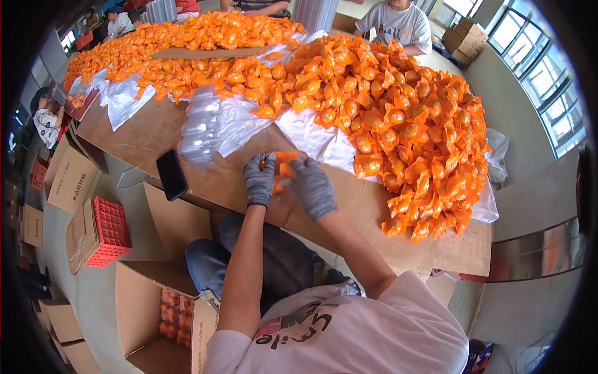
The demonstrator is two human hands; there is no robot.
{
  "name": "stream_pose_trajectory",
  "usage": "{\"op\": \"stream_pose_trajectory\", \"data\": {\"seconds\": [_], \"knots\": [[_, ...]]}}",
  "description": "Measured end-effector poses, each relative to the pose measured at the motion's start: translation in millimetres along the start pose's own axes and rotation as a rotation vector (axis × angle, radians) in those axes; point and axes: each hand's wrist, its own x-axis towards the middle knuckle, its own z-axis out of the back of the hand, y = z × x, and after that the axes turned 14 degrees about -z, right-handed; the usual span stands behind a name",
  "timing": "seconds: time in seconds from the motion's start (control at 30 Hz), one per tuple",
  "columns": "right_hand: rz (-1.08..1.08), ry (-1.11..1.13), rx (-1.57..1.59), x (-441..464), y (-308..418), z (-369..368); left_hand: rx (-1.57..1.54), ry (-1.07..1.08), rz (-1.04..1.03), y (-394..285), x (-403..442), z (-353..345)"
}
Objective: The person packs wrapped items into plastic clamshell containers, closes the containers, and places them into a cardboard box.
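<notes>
My left hand (259, 181), in a grey knit glove, is closed at the near part of the table, its fingers curled on an orange film-wrapped packet (284, 163). My right hand (313, 190), also gloved in grey, is just right of the packet; its fingers are smeared by motion, and I cannot tell whether they grip the film. A large heap of similar orange-wrapped round packets (405, 131) rises to the right. Clear plastic trays (202, 128) are stacked left of my hands, beside a white plastic sheet (240, 128).
A black phone (171, 175) lies at the table's (367, 230) near edge. Below are an open carton (138, 305) holding orange packets, a red crate (111, 232) and other cartons (73, 174). Across the table a person (398, 28) sits behind the heap; others sit farther left.
</notes>
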Motion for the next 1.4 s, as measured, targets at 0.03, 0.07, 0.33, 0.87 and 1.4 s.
{"op": "stream_pose_trajectory", "data": {"seconds": [0.03,0.07,0.33,0.87,1.4], "knots": [[-0.008,0.006,0.093,6,-5,-4,0.008,-0.001,0.007,-7,-2,2],[-0.036,0.02,0.18,17,-16,-10,0.046,-0.012,-0.038,-12,-1,3],[0.005,-0.089,-0.045,21,-9,-21,0.009,-0.055,-0.082,-8,1,-2],[0.136,0.004,0.24,10,-28,-11,0.23,-0.135,-0.137,-9,3,-10],[-0.152,0.406,0.585,33,-44,-2,0.073,0.169,-0.314,-17,-16,25]]}}
